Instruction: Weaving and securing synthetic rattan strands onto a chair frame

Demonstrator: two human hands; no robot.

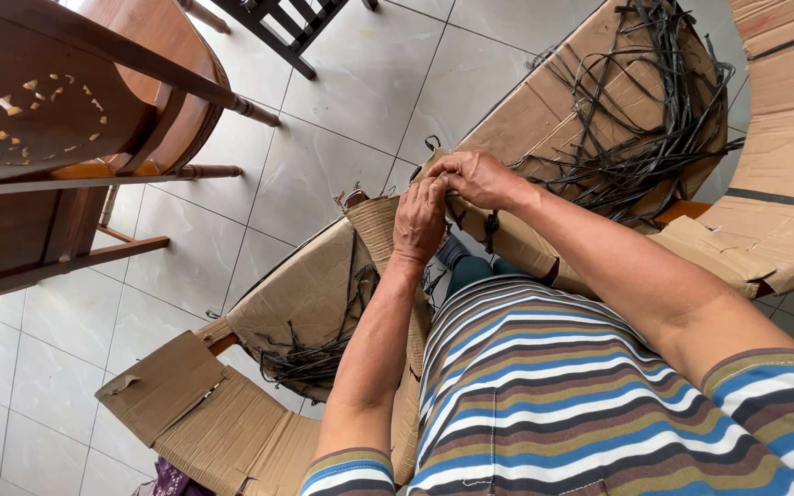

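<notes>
On a white tiled floor (pixel 342 101), a woven tan strip (pixel 377 225) is pinched at its upper edge by the left hand (pixel 418 220) and right hand (pixel 475 179), both closed on it, at the person's knees. Weaving appears underway; a firm tuck seems needed. Dark strands (pixel 640 129) lie on cardboard (pixel 544 106); wooden chairs (pixel 75 138) stand nearby.

The left hand (pixel 420 219) and the right hand (pixel 475 177) meet, touching, on the rim of a woven piece (pixel 383 230) in front of the person's shirt (pixel 544 395). Beyond the right hand, a heap of strips (pixel 640 119) lies on a cardboard sheet (pixel 544 110). Below and left of the left hand, more strips (pixel 310 358) rest on flattened cardboard (pixel 204 413). Far left of both hands stand wooden chairs (pixel 75 138) on the tiled floor (pixel 342 101).
</notes>
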